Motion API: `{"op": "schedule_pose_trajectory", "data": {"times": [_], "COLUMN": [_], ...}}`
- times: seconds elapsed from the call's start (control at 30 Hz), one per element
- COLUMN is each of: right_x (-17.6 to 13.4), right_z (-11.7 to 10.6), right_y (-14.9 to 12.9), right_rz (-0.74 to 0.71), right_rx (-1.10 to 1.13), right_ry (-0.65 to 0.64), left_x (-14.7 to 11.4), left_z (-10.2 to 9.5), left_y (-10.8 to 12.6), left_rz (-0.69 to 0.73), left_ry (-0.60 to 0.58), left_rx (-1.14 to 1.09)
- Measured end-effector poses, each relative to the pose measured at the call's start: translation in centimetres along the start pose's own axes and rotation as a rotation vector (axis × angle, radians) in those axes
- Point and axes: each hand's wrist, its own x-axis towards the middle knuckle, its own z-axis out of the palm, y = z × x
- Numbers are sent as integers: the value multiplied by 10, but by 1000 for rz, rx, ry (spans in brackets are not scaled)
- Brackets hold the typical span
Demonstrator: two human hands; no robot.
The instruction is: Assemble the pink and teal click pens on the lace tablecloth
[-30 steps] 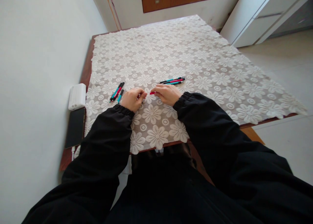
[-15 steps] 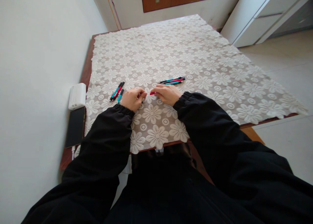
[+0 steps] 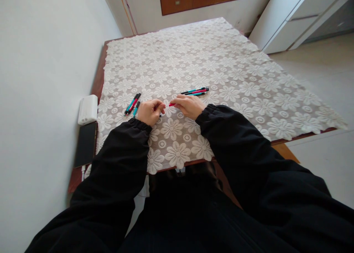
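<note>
While the person's two hands meet over the near part of the lace tablecloth [image 3: 177, 69], a red piece [image 3: 172, 104] sits between the thumb and fingers of the right hand [image 3: 190, 106], its visible end poking out past the fingertips toward the left. The grip there is pinched together on it, and the rest of its length is covered by the fingers, so how far back it runs cannot be told. From that red end a thin white piece [image 3: 167, 105] bridges the narrow gap to the left hand [image 3: 151, 113], whose thumb and forefinger close on its other end. The two pieces lie nearly in one line, level across the gap, and both hands are low over the cloth, near each other but apart. A small dark tip [image 3: 160, 115] shows just below the left fingers; what it belongs to cannot be made out.

Just beside the left hand, on its outer side, lies a short teal piece with a black end [image 3: 136, 108], and next to that a slanted cluster of teal, red and black pens [image 3: 134, 102]. Just beyond the right hand, another group of teal, red and black pens [image 3: 198, 91] lies side by side, partly hidden by the knuckles. Along the wall, well left of the hands, a white box [image 3: 87, 110] stands near a flat black device [image 3: 86, 144].
</note>
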Motion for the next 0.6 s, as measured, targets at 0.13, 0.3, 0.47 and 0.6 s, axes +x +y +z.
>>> {"op": "schedule_pose_trajectory", "data": {"times": [0.13,0.3,0.47,0.6], "right_x": [0,0,0,1], "right_z": [0,-1,1,4], "right_y": [-1,0,1,1], "right_rz": [33,-29,-28,86], "right_rx": [4,12,14,53], "right_ry": [19,18,15,88], "left_x": [0,1,0,0], "left_z": [2,0,0,1], "left_y": [-1,0,2,-1], "left_rz": [-31,-39,-20,-7], "left_ry": [5,-10,4,-19], "left_rx": [-59,-62,27,-59]}}
